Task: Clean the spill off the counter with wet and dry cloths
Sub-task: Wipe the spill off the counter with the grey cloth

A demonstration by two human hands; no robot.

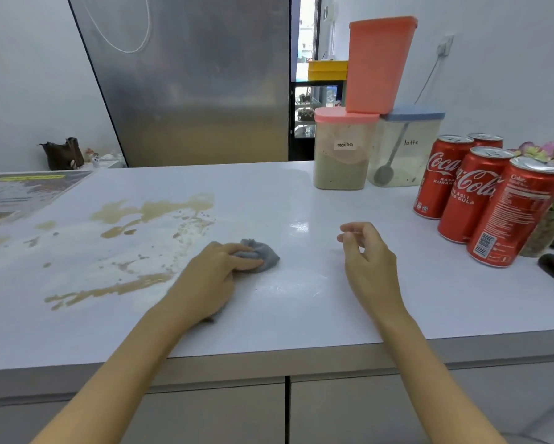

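Brown liquid spill (134, 238) smears the white counter (301, 302) at centre left; left hand (211, 277) grips a bunched grey cloth (264, 251) beside it, right hand (367, 251) hovering, fingers loosely curled.

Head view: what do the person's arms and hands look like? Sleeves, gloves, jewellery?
Both forearms are bare up to the frame's bottom edge; no sleeves show. The left hand and right hand wear no gloves. No rings, watch, bracelets or markings are visible on the fingers or wrists. Nails look short and unpainted, though small at this size.
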